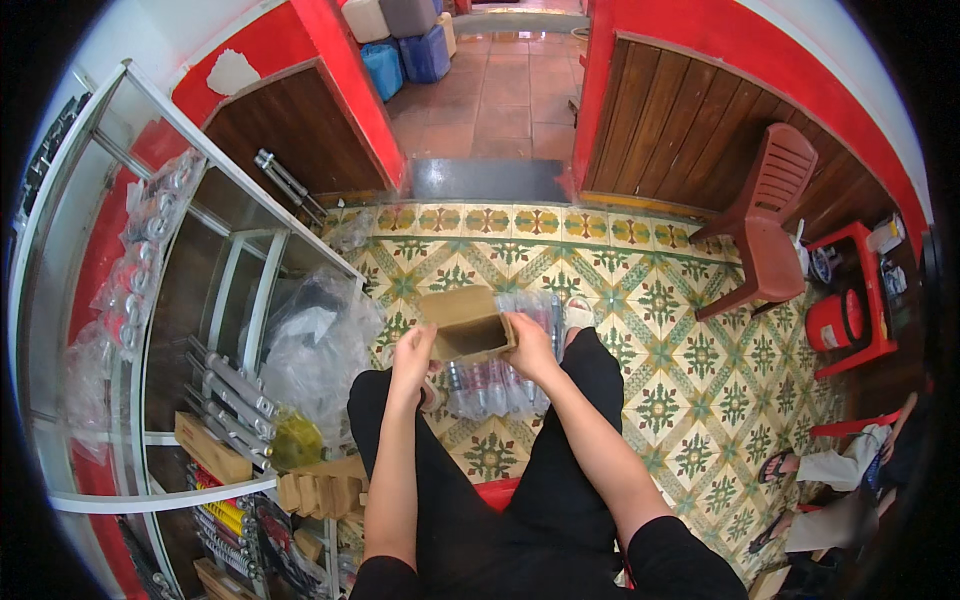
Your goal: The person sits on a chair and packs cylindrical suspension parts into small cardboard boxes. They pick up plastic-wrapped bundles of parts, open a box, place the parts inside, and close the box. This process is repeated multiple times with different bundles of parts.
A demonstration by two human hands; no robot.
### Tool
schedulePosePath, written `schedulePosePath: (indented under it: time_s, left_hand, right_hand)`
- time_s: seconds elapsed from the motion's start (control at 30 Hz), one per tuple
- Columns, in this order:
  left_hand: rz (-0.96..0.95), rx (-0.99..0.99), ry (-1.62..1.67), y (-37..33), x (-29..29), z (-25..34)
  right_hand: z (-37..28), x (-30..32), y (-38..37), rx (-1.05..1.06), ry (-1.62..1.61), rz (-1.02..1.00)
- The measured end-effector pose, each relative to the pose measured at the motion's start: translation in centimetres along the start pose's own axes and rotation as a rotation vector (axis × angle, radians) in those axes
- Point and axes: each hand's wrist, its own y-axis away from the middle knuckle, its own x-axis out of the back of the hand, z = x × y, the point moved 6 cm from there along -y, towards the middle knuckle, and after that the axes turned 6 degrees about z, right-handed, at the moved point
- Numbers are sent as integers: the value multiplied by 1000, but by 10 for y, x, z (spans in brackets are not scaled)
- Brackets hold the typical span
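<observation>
"Two grips show in the head view; what does each one have?"

"The left grip (412, 357) grasps the left side of a brown cardboard box (466, 322); the right grip (530, 345) grasps its right edge; neither is released."

"And where exactly is the box?"

"Held up in front of the knees, over the clear-wrapped parts (497, 393) on the patterned floor (720, 385); its mouth faces the wearer, with a flap standing at the far side; the inside is dark, so I cannot tell whether anything lies in it."

"The step looks to me like opening the box out and squaring it; how is that best done?"

"I would press evenly from both sides, lightly enough that the thin walls do not buckle; keep the fingers off the flap's crease, so it folds cleanly; tip the mouth up a little for a better look inside; and hold the box clear of the plastic below, since a low corner could catch the wrapping."
</observation>
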Motion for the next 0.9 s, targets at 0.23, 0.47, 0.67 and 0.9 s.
schedulePosePath:
  time_s: [0.23, 0.47, 0.67, 0.9]
  left_hand:
    - [-248, -115, 303, -28, -12, -5]
    - [-444, -314, -173, -3, 4, -10]
    - [-206, -592, -358, -10, 12, -6]
    - [198, -483, -228, -26, 59, -3]
  right_hand:
    - [20, -10, -4, -211, -248, -34]
    - [-8, -15, 2, 16, -154, -141]
    - [-4, -48, 1, -71, -185, -249]
    - [63, -107, -43, -287, -191, -83]
